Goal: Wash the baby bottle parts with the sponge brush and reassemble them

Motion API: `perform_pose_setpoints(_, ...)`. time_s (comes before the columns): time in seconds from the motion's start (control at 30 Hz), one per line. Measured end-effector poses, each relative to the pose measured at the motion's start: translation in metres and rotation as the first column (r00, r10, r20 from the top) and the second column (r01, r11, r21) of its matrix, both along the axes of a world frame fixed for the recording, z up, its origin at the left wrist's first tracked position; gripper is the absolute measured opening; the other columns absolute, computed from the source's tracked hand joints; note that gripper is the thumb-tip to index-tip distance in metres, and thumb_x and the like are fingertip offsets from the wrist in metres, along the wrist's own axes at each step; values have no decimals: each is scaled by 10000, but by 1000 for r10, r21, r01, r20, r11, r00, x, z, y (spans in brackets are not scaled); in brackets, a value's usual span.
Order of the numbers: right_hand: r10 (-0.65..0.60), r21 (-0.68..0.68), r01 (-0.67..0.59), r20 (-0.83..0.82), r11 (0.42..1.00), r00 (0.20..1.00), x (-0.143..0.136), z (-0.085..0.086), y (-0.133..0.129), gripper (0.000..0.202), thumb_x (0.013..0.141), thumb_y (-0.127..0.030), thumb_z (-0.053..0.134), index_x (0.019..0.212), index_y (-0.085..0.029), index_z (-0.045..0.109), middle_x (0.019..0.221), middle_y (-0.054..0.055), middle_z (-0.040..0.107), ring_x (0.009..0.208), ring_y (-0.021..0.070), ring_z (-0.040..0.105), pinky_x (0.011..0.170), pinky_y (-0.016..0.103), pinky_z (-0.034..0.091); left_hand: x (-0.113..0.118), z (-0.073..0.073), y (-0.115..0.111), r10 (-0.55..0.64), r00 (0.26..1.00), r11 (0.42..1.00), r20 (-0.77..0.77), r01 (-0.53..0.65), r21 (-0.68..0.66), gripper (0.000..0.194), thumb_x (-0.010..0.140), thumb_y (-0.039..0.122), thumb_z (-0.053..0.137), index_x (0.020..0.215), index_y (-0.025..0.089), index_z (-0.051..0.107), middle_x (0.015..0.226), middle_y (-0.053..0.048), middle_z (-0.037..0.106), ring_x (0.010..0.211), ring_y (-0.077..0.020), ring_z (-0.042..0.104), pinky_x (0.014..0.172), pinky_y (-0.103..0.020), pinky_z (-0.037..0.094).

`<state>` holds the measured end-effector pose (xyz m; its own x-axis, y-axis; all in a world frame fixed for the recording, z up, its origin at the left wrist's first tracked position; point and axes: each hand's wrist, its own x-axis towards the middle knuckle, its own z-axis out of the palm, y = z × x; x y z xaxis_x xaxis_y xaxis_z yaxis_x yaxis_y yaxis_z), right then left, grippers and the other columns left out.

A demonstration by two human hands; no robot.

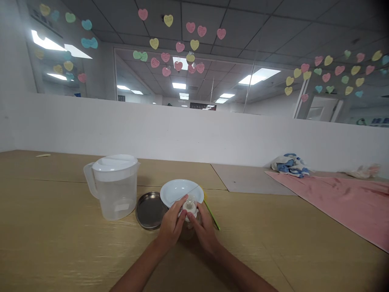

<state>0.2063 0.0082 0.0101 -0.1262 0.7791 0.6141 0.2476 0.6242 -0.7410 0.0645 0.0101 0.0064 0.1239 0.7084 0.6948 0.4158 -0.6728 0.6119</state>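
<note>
Both hands are wrapped round a baby bottle (190, 206) with a white collar and a clear teat-like top. My left hand (172, 221) grips it from the left, thumb pressed near the collar. From the other side, my right hand (206, 227) closes on it, with its thumb also against the collar. Fingers hide much of the bottle's body. Just behind the hands sits a white bowl (174, 188), partly covered by them. A round metal tray (150, 213) lies left of my left hand. Beside my right hand a thin green handle (213, 215) rests on the table.
A clear lidded pitcher (117, 194) with liquid stands at the left on the brown table (60, 243). On the right lie a pink cloth (349, 198), a grey mat (249, 180) and a crumpled blue-and-white cloth (290, 165). A white wall (182, 129) runs along the back.
</note>
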Motion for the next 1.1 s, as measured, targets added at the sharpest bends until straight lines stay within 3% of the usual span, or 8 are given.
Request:
perform_pose_setpoints(0.2, -57, 44, 53, 86, 998, 995, 1, -5, 4, 277, 876, -394, 465, 1084, -221, 528, 1010, 44, 612, 927, 181, 561, 833, 305, 441, 0, 0, 1, -1, 1000, 1000, -1, 1, 8, 419, 920, 351, 336, 1290, 183, 439, 1270, -107, 544, 1108, -210, 544, 934, -356, 437)
perform_pose_setpoints(0.73, -66, 73, 61, 78, 995, 995, 1, -1, 3, 256, 869, -392, 477, 1035, -213, 553, 965, 41, 621, 878, 177, 570, 787, 283, 450, 0, 2, -1, -44, 995, 996, 94, 51, -73, 439, 908, 386, 377, 1294, 182, 427, 1176, -103, 588, 1044, -213, 560, 892, -355, 450)
perform_pose_setpoints(1.1, -59, 89, 50, 102, 995, 993, 0, -2, 1, 254, 893, -373, 438, 1073, -223, 536, 992, 43, 610, 902, 179, 559, 796, 292, 443, 1, -1, 1, -51, 997, 998, 66, 53, -33, 426, 918, 374, 355, 1293, 181, 416, 1263, -114, 532, 1099, -217, 535, 930, -364, 421)
